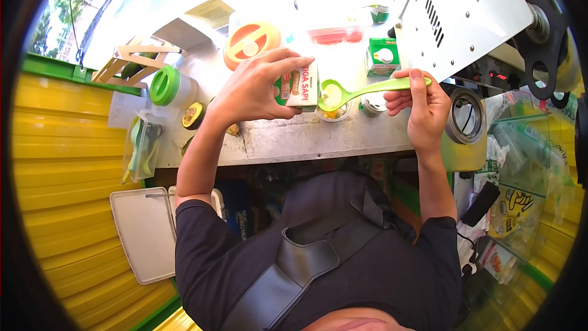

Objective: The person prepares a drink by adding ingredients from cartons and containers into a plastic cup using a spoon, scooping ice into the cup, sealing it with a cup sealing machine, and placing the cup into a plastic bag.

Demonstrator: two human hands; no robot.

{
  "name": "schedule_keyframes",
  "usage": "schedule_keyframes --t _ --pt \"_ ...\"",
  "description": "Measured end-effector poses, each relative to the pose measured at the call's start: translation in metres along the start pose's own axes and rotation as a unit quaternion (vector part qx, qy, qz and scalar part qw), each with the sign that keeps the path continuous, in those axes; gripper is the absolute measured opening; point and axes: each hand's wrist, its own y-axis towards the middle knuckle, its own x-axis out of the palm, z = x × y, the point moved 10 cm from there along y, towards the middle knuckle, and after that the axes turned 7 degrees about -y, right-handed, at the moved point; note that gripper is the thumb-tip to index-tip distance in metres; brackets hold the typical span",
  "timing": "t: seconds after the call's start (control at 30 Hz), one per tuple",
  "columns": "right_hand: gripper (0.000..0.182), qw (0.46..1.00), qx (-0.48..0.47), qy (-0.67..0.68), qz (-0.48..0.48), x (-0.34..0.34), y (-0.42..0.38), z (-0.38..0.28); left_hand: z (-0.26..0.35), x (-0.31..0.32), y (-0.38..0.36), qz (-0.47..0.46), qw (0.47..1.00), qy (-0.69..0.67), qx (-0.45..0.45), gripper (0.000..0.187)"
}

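We grip a carton point(304, 87) — white and green, red-lettered — with the left hand point(260, 86) wrapped around it, just beside the ladle point(369, 87). With the right hand point(425, 110), we pinch this glossy, light-green ladle's handle, its pale-filled bowl over a clear cup point(334, 116).

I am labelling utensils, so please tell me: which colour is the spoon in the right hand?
The spoon is lime green; the head view shows it best.
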Motion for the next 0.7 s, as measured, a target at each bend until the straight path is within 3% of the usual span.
schedule_keyframes --t 0.53,0.7 --pt "0.036 1.0 0.002 -0.001 0.003 -0.001 0.001 0.002 -0.004 0.0 -0.001 -0.002 1.0 -0.015 -0.006 0.083" --pt "0.036 1.0 0.009 -0.002 0.008 -0.004 0.0 0.007 -0.012 -0.008 -0.012 0.05 0.997 -0.063 0.013 0.082"
